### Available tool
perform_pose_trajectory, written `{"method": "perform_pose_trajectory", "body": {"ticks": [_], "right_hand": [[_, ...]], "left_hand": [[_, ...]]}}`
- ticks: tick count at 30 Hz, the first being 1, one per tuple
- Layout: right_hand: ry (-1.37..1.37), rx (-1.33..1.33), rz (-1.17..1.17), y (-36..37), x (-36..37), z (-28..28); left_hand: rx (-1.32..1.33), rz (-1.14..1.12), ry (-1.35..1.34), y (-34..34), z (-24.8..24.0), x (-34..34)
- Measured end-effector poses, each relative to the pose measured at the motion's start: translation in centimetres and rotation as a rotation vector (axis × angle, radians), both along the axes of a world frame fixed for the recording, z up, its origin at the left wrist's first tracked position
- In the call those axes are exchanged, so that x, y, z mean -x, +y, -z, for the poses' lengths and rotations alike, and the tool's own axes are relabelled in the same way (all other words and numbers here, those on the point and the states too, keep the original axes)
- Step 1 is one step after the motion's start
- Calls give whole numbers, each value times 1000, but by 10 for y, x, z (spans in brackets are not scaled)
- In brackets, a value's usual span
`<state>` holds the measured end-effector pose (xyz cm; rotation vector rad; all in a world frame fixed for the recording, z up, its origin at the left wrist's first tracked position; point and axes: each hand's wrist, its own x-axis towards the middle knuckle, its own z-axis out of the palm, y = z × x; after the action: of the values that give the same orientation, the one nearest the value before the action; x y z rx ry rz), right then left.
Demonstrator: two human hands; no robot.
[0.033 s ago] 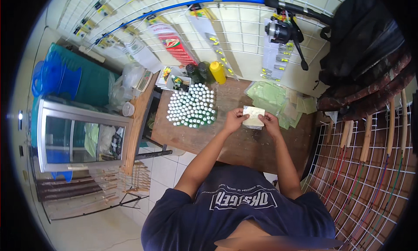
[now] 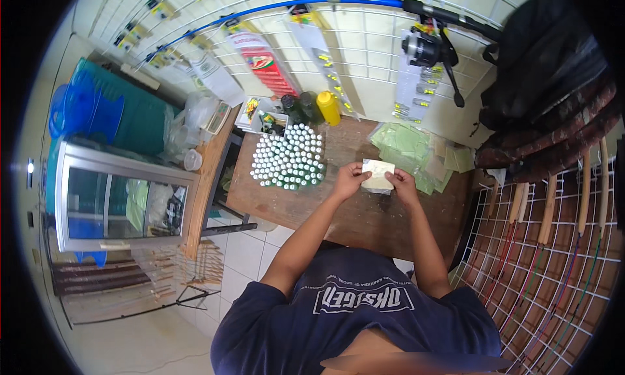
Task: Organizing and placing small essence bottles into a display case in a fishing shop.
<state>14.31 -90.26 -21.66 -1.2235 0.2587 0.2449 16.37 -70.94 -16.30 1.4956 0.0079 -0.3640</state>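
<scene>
Nearest is the person's navy T-shirt (image 2: 270, 323), white lettering across it; bare forearms reach forward from its sleeves. The left grip (image 2: 349, 178) and right grip (image 2: 403, 185) are both clamped on a cream sheet (image 2: 377, 170), pinching it at opposite side edges, a thumb over its face at each end. It is held above the brown wooden surface (image 2: 293, 212), between the two grips. The sheet is small, roughly rectangular and wider than deep, pale yellowish with faint marks too blurred to make out. Its upper left corner looks greyish, and a whiter strip shows along its lower edge. Whether it is a single layer or a packet, I cannot tell.

Beyond it, to the right, pale green packets (image 2: 400, 146) lie in an overlapping spread; to the left, small white-capped green bottles (image 2: 288, 157) stand packed together. Farther back stands a yellow squeeze bottle (image 2: 329, 108), beside dark jars (image 2: 308, 108). Above hangs a blue fishing rod (image 2: 368, 0) with a black reel (image 2: 423, 48).
</scene>
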Motion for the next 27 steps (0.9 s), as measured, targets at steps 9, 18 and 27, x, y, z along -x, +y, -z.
{"method": "perform_pose_trajectory", "body": {"ticks": [9,18,27], "right_hand": [[-85,126,-178,92,-5,-30],[-141,75,-345,238,-3,-42],[-151,31,-652,400,32,-48]], "left_hand": [[-48,-225,3,90,-1,33],[33,-580,-112,211,-9,76],[-22,-629,-163,351,-12,151]]}}
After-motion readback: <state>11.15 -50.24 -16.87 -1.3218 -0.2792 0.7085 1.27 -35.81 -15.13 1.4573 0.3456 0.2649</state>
